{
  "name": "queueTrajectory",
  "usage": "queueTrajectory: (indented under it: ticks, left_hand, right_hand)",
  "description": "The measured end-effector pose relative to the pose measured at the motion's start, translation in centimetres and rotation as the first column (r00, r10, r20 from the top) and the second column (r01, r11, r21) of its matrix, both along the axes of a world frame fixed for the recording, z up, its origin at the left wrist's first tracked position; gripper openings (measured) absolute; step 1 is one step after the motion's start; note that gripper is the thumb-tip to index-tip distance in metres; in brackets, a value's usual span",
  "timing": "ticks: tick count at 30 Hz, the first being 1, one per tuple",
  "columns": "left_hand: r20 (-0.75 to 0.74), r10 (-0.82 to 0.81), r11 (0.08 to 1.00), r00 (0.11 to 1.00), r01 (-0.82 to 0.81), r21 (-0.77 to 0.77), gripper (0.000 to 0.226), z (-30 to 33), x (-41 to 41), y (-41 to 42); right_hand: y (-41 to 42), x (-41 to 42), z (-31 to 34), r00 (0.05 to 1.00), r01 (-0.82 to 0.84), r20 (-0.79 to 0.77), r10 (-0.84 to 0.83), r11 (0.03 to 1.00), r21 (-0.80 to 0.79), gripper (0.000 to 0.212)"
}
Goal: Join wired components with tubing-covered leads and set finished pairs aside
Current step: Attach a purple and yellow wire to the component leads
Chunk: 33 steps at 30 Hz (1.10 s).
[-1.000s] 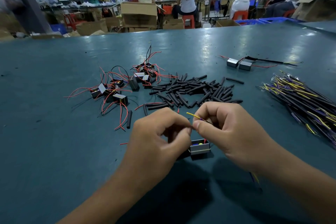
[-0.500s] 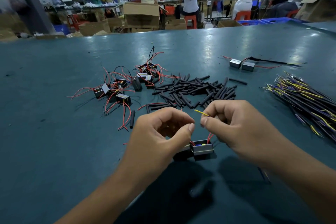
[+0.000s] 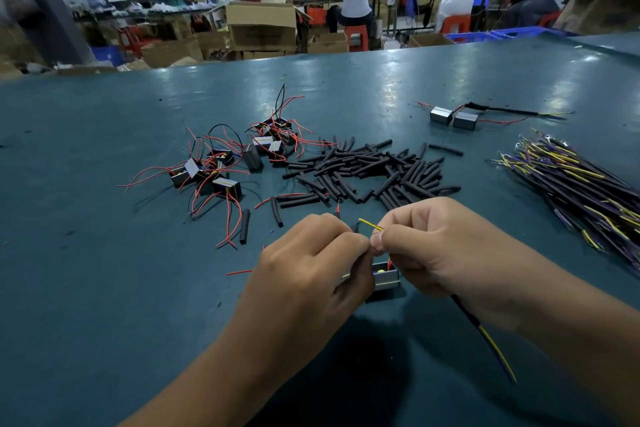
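— Since a second ago the gap between the fingertips is closed again; the two hands are brought tip to tip over the component [image 3: 382, 279], which is kept near the table's [image 3: 86, 288] near edge.

— How are the hands set?

— The left hand [image 3: 308, 274] is curled, thumb and forefinger pinched on something fine, seemingly the component's lead, though that is hidden. The right hand [image 3: 436, 250] is pinched on the yellow-tipped lead [image 3: 370, 224], whose tubing-covered length [image 3: 485, 336] is trailed out under the wrist.

— And the stock, left to right?

— Unjoined components with red wires [image 3: 221, 166] are heaped left of centre, loose black tubing pieces [image 3: 367, 172] are piled at centre, one finished pair [image 3: 453, 118] is set aside toward the far right, and a bundle of leads [image 3: 571, 184] is laid at the right edge.

— Progress?

— Early, it is judged: one pair done, one joint in hand, many components left.
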<state>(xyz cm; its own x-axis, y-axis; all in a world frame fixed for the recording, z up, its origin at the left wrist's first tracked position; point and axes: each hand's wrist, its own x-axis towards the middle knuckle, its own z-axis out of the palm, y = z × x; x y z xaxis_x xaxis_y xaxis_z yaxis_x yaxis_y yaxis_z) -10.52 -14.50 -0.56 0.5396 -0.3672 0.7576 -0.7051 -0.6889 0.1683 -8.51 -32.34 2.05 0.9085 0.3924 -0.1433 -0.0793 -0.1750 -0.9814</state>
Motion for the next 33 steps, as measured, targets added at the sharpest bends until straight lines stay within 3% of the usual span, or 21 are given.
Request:
queueTrajectory:
  ticks: [4, 7, 9, 12, 16, 18, 23, 27, 31, 33]
  left_hand:
    - [-0.091, -0.023, 0.999, 0.996, 0.02, -0.036, 0.013, 0.1, 0.0, -0.2]
    - [-0.391, -0.109, 0.96, 0.914, -0.006, -0.282, 0.01, 0.3, 0.0, 0.0]
    - [-0.587, -0.237, 0.883, 0.774, -0.08, -0.462, 0.009, 0.2, 0.1, 0.0]
    - [-0.701, -0.425, 0.751, 0.573, -0.209, -0.626, 0.01, 0.3, 0.4, -0.1]
    - [-0.671, -0.715, 0.561, 0.197, -0.412, -0.718, 0.01, 0.7, 0.6, -0.2]
    - [-0.647, -0.75, 0.538, 0.139, -0.44, -0.719, 0.012, 0.7, 0.7, -0.1]
    - [-0.647, -0.69, 0.564, 0.325, -0.319, -0.762, 0.01, 0.3, 1.0, 0.1]
    - [-0.602, -0.73, 0.483, 0.325, -0.378, -0.79, 0.011, 0.3, 1.2, 0.2]
    - [-0.59, -0.448, 0.727, 0.672, -0.111, -0.678, 0.008, 0.1, 1.1, 0.4]
    - [-0.526, -0.423, 0.781, 0.737, 0.002, -0.625, 0.007, 0.2, 0.9, 0.4]
  right_hand:
    - [0.1, -0.1, -0.1, 1.0, -0.023, 0.011, 0.023, 1.0, 0.003, 0.03]
    - [0.1, 0.0, -0.2, 0.994, -0.028, 0.099, 0.035, 0.997, -0.075, 0.022]
    - [0.0, 0.1, -0.4, 0.972, -0.016, 0.229, 0.056, 0.984, -0.175, 0.019]
    - [-0.2, 0.2, -0.5, 0.905, 0.002, 0.411, 0.111, 0.964, -0.265, 0.018]
    - [-0.3, 0.1, -0.5, 0.84, 0.034, 0.528, 0.129, 0.957, -0.288, 0.011]
    - [-0.5, 0.1, -0.4, 0.848, 0.005, 0.516, 0.122, 0.971, -0.238, 0.008]
    - [-0.8, 0.4, -0.3, 0.898, -0.031, 0.431, 0.094, 0.988, -0.151, 0.014]
    - [-0.6, 0.6, -0.2, 0.92, 0.029, 0.39, 0.028, 0.99, -0.138, 0.013]
    - [-0.5, 0.7, 0.1, 0.957, 0.044, 0.288, -0.013, 0.994, -0.1, 0.013]
    - [-0.5, 0.6, 0.2, 0.974, 0.035, 0.225, -0.021, 0.998, -0.061, 0.013]
